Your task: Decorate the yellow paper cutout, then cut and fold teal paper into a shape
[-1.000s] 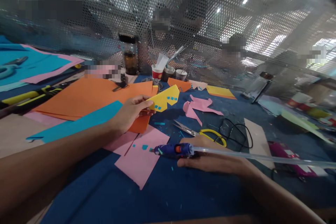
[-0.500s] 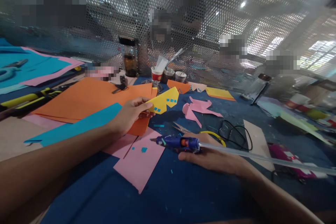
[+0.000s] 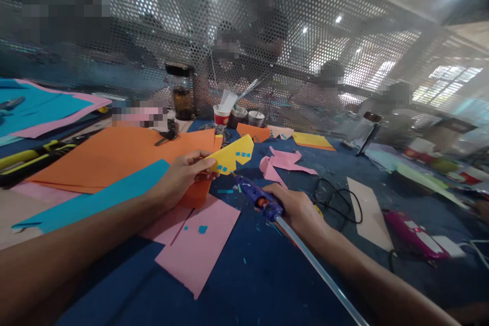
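Observation:
My left hand [image 3: 182, 175] pinches a yellow paper cutout [image 3: 232, 155] dotted with small blue squares and holds it above the blue table cover [image 3: 244, 275]. My right hand [image 3: 300, 211] grips a blue glue gun [image 3: 257, 198], whose clear glue stick [image 3: 317, 270] trails back towards me. The gun's nozzle points up and left, almost touching the lower edge of the yellow cutout. A pink sheet [image 3: 198, 242] with a few blue bits lies below both hands.
Orange sheets [image 3: 114, 150] and a blue strip [image 3: 95, 198] lie at left. Pink scraps [image 3: 280, 163], a black cord [image 3: 336, 198], a beige card [image 3: 369, 214] and a pink tool [image 3: 414, 234] lie at right. Cups [image 3: 237, 114] and a jar [image 3: 181, 91] stand by the perforated screen, with people behind it.
My right hand lifted the glue gun off the table and swung its nozzle up and left to the yellow cutout. The left hand stayed nearly still. The scissors are now hidden behind my right hand.

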A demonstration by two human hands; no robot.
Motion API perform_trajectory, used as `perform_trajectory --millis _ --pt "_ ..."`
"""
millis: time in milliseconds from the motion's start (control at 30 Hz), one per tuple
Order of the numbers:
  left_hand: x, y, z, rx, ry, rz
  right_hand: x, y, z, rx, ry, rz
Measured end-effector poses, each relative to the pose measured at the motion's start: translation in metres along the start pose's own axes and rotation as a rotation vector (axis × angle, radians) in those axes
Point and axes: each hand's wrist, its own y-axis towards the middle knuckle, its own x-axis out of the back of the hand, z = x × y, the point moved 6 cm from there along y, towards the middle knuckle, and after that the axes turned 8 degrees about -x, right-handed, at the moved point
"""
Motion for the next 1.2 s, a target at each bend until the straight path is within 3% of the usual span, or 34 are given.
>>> perform_trajectory --millis 433,833,1200 --pt "-0.0016 -0.0012 -0.0016 -0.005 0.008 -0.001 -0.0054 0.0004 0.0002 -0.003 -0.027 0.016" --pt "-0.0028 -0.0033 -0.0030 0.022 0.009 0.011 -0.0055 -0.0032 0.0084 0.150 -0.282 -0.034" --pt "-0.0010 -0.0025 0.0001 0.017 0.001 0.002 -0.0112 -0.0012 0.0069 0.146 -0.404 -0.014"
